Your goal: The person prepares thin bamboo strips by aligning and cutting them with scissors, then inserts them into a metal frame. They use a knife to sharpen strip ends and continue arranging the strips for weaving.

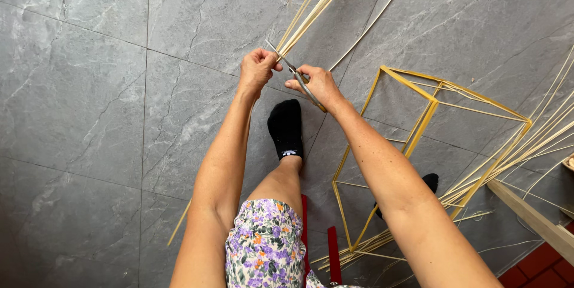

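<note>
While the left hand point(257, 68) grips a bundle of bamboo strips point(314, 8), the right hand point(320, 84) clasps a knife point(297, 75) against them. A bamboo frame point(427, 114) lies on the grey tiled floor point(78, 114) beside.

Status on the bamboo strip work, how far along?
Done: a box-shaped strip frame already stands assembled on the tile floor. In hand: the left hand grips a bundle of strips while the right hand works metal scissors at it. Left: many loose strips lie unused beside the frame, so it looks mid-way at best.
</note>
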A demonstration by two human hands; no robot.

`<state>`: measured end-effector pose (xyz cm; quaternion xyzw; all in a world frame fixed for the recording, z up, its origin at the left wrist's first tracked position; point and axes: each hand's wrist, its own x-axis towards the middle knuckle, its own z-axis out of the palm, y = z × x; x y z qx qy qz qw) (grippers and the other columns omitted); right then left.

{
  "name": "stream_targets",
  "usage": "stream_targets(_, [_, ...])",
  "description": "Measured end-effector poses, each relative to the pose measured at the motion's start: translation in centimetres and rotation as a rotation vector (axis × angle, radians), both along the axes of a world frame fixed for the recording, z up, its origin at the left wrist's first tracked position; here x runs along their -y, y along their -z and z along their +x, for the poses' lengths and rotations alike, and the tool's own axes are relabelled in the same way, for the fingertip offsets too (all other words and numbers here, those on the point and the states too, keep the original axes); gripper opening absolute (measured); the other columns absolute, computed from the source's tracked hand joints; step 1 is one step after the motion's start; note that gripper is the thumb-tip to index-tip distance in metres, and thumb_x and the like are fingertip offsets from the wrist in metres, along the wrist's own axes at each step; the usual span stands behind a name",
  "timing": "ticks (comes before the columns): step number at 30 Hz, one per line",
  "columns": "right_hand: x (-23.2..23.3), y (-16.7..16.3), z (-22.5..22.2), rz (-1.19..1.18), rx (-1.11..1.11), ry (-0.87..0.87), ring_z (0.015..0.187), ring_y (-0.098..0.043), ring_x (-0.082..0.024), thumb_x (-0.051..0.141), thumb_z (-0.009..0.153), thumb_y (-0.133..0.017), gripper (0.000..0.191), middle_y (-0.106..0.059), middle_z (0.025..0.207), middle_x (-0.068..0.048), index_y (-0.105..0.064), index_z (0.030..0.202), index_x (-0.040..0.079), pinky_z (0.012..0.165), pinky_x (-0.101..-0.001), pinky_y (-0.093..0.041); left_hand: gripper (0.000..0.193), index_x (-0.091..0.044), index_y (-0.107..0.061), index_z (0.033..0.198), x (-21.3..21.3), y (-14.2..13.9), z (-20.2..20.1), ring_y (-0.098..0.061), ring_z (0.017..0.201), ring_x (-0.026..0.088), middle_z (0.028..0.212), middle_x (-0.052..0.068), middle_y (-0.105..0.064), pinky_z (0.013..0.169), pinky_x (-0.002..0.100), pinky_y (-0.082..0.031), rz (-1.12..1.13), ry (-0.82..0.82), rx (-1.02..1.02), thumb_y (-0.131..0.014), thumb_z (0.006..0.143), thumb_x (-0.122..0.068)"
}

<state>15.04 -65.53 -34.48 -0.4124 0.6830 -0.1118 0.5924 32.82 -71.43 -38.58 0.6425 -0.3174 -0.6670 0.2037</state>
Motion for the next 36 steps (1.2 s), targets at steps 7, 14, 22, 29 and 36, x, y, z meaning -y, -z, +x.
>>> stream_targets(7, [0.1,0.3,0.1,0.054,-0.047,-0.047,0.070,-0.064,-0.016,0.051,0.082,-0.082,0.045,-0.066,0.074,-0.003,-0.071,0.097,0.010,0.064,-0.0346,-0.051,0.018,-0.009,-0.064,0.084,-0.2,-0.2,0.0,-0.047,0.049,0.005,0.068,0.003,-0.070,0.043,0.023,-0.036,0.013,0.080,0.012,-0.071,0.093,-0.023])
stream_targets(14, [-1.0,0.8,0.4,-0.038,-0.054,-0.053,0.069,-0.066,-0.016,0.049,0.081,-0.081,0.044,-0.066,0.070,-0.004,-0.071,0.097,0.009,0.065,-0.0343,-0.053,0.016,-0.010,-0.062,0.080,-0.3,0.2,0.1,-0.044,0.048,0.006,0.067,0.002,-0.066,0.040,0.025,-0.031,0.104,0.088,0.016,-0.068,0.092,-0.020])
stream_targets(22, [-1.1,1.5,-0.1,-0.011,0.022,-0.041,0.071,-0.066,-0.015,0.048,0.079,-0.085,0.045,-0.069,0.073,-0.003,-0.072,0.099,0.010,0.066,-0.0340,-0.052,0.012,-0.011,-0.065,0.080,-1.0,-0.4,-0.1,-0.043,0.046,0.005,0.066,0.000,-0.065,0.039,0.025,-0.029,0.197,0.140,-0.002,-0.063,0.090,-0.018])
stream_targets(29, [-2.4,2.6,0.4,0.027,0.039,0.047,0.067,-0.065,-0.019,0.053,0.074,-0.084,0.048,-0.068,0.070,-0.007,-0.075,0.095,0.011,0.063,-0.0377,-0.051,0.015,-0.011,-0.067,0.082,-1.9,0.6,-0.2,-0.045,0.049,0.007,0.066,-0.001,-0.064,0.042,0.026,-0.030,0.185,0.215,0.029,-0.066,0.093,-0.022])
stream_targets(36, [-7.5,2.1,2.6,0.087,-0.335,0.007,0.108,-0.064,-0.039,0.051,0.080,-0.082,0.060,-0.069,0.114,-0.017,-0.058,0.126,0.021,0.087,-0.0525,-0.050,0.038,-0.010,-0.078,0.098,-0.7,-2.1,0.0,-0.059,0.068,0.009,0.071,-0.002,-0.064,0.061,0.033,-0.047,-0.469,0.351,0.446,-0.059,0.109,-0.041])
